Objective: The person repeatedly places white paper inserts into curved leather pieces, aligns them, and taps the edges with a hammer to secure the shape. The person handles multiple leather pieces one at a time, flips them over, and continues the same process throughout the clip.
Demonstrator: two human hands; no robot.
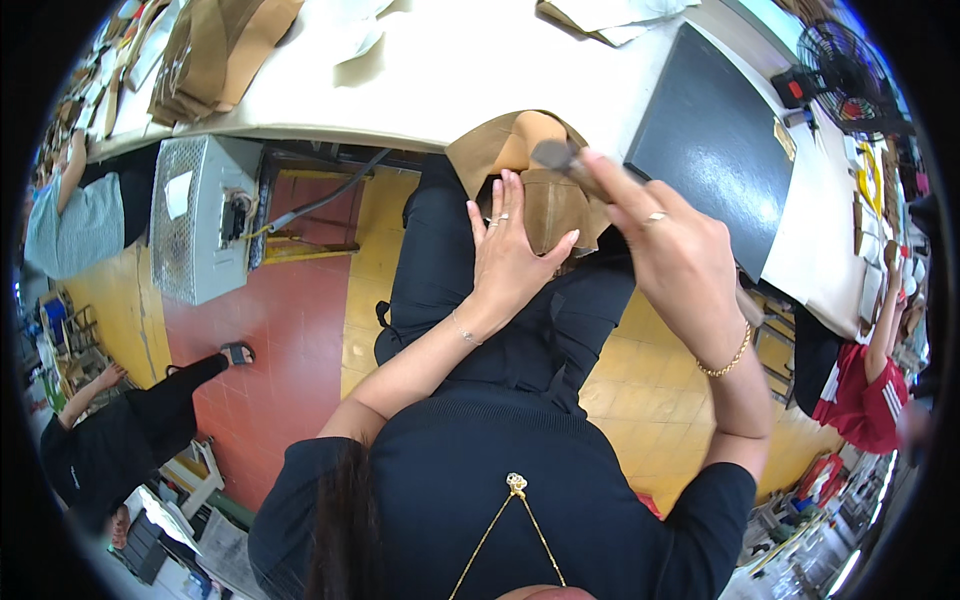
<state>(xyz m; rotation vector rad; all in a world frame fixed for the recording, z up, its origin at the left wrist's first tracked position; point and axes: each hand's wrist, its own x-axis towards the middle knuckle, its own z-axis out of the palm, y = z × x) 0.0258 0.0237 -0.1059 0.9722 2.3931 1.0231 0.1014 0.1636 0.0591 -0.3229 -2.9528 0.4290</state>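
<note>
Across my lap, against the table edge, rests a brown leather piece (550, 210), sewn and curved, with a flared flap at its far side. A smooth, rounded tan form (533, 137) shows inside that flap; what it is I cannot make out. My left hand (510, 235) lies over the left side of the leather, fingers stretched out and thumb apart, pressing on it. Above the leather's right side, my right hand (670, 235) is closed around the handle of a hammer (553, 154). Its dark grey head is over the piece, slightly blurred; whether it touches I cannot tell.
A white-topped table (430, 80) spans the front, with a dark flat board (710, 140) on its right. Brown leather pieces (220, 60) are stacked far left. A grey metal box (205, 220) stands left below the table. A black fan (845, 75) is far right. Other people work on both sides.
</note>
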